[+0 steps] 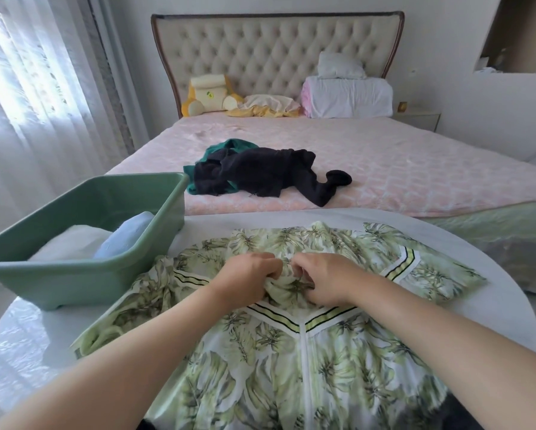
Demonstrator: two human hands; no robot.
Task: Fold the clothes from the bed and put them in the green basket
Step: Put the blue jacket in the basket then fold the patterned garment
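A green leaf-print garment (291, 361) with striped trim lies spread on a round white table (21, 342). My left hand (248, 277) and my right hand (325, 279) sit side by side at its middle, each gripping a bunch of the fabric with curled fingers. The green basket (74, 274) stands on the table to the left and holds a folded white piece (74, 243) and a folded light blue piece (127, 234). On the pink bed (400, 169) lie a black garment (260, 175) and a dark green garment (229, 147) in a crumpled heap.
Pillows (350, 94) and a plush toy (208, 94) rest against the tufted headboard (260, 51). Curtains (28, 88) hang at the left. A nightstand (421, 119) stands right of the bed.
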